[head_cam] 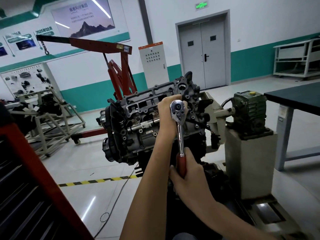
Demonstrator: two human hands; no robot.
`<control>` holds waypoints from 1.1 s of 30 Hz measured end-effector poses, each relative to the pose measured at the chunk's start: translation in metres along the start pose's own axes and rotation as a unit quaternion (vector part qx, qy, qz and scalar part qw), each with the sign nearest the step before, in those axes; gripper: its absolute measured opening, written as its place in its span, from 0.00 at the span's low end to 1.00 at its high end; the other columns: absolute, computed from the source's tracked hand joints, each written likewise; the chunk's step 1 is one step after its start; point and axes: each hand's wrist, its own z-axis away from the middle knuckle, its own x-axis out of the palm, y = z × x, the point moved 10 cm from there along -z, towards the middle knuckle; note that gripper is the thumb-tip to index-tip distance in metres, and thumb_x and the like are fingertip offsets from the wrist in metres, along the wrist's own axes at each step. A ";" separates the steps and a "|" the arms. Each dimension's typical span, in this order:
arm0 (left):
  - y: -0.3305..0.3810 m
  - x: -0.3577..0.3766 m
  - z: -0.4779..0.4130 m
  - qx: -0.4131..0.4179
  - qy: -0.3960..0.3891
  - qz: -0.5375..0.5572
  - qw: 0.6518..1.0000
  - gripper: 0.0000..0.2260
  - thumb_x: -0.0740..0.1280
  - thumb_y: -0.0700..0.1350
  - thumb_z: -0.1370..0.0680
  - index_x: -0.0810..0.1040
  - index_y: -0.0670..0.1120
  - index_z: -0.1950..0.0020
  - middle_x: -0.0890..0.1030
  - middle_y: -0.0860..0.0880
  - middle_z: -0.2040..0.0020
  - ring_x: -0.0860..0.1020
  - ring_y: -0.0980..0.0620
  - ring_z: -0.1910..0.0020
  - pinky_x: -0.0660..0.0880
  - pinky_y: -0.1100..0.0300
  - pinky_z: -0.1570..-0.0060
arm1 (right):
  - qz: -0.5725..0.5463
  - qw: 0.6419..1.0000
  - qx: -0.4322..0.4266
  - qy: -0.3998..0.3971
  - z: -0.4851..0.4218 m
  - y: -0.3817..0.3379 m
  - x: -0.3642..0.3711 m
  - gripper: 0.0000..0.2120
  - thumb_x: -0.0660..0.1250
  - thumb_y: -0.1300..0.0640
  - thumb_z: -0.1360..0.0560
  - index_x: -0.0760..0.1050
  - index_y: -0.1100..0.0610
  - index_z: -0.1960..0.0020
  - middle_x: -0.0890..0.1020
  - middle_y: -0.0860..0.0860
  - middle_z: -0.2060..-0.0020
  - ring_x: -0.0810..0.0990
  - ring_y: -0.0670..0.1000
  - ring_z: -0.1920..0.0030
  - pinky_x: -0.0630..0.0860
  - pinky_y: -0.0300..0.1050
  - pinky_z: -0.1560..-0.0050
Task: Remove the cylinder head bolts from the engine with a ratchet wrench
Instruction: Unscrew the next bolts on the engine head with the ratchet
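right hand point(188, 179) grips ratchet wrench point(180, 134); left hand point(166, 115) behind its head, grasp unclear.

Room evenly lit by cool overhead strips, mirrored as white streaks on the wall poster point(90, 16) and glossy floor point(90, 207). Hard glint on the ratchet wrench point(180, 135) head. Shadows soft. The door point(202, 54) and walls bow toward the edges. The red cabinet point(26, 179), lower left, is dim; lower-right corner smeared by blur.

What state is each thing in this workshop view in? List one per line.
Engine: tilted, top face toward the viewer.
Ratchet wrench: head on the engine, handle pointing down.
Right hand: grips the red handle.
Left hand: curled round the wrench head.
Double door: shut.
Exit sign: lit.
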 end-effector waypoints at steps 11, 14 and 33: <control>-0.009 -0.005 0.000 0.023 -0.039 -0.014 0.999 0.13 0.66 0.34 0.31 0.67 0.41 0.73 0.66 0.50 0.75 0.65 0.52 0.71 0.63 0.56 0.69 | 0.415 0.881 -0.186 -0.131 -0.071 -0.038 -0.105 0.10 0.68 0.68 0.31 0.71 0.59 0.53 0.76 0.50 0.71 0.77 0.48 0.73 0.77 0.43 0.71; -0.006 -0.008 0.004 0.023 -0.012 0.031 0.999 0.13 0.65 0.36 0.29 0.65 0.44 0.71 0.65 0.46 0.73 0.64 0.52 0.71 0.61 0.59 0.69 | 0.284 0.947 -0.123 -0.082 -0.043 -0.020 -0.079 0.14 0.68 0.69 0.32 0.67 0.54 0.56 0.72 0.46 0.74 0.71 0.44 0.77 0.71 0.32 0.74; -0.010 -0.005 0.000 0.002 -0.073 -0.004 0.997 0.15 0.65 0.28 0.29 0.67 0.39 0.74 0.69 0.38 0.74 0.71 0.43 0.72 0.68 0.49 0.69 | 0.389 0.894 -0.179 -0.134 -0.067 -0.033 -0.098 0.09 0.67 0.69 0.31 0.72 0.60 0.53 0.74 0.45 0.72 0.74 0.41 0.75 0.75 0.38 0.73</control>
